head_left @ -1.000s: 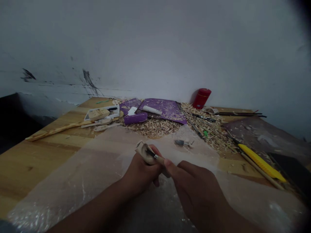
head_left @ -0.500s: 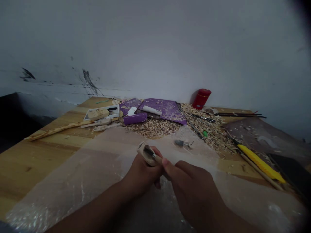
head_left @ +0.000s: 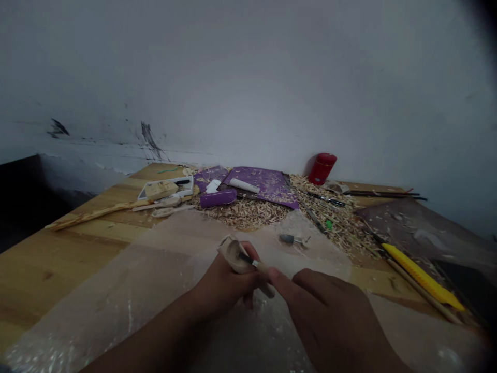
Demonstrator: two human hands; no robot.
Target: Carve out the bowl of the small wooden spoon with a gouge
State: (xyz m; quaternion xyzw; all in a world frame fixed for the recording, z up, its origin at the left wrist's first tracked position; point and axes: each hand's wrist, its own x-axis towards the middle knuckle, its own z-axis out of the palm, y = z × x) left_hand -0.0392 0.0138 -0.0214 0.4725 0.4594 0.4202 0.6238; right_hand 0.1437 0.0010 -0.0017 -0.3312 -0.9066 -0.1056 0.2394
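The left hand point(head_left: 223, 285) grips a wooden spoon point(head_left: 230, 253); the right hand point(head_left: 330, 311) grasps a carving tool point(head_left: 255, 263); a red can point(head_left: 322, 169) sits far right

Woodcarving workspace: wood shavings point(head_left: 248, 213) heaped across wooden table point(head_left: 93, 228), yellow-handled cutter point(head_left: 421, 274), carved wooden spoons point(head_left: 166, 206).

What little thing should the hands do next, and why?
Perhaps the right hand could make one gentle scrape with the slim wooden-handled tool inside the pale, hollowed wooden piece, since the dark blade points into it and the left hand holds it.
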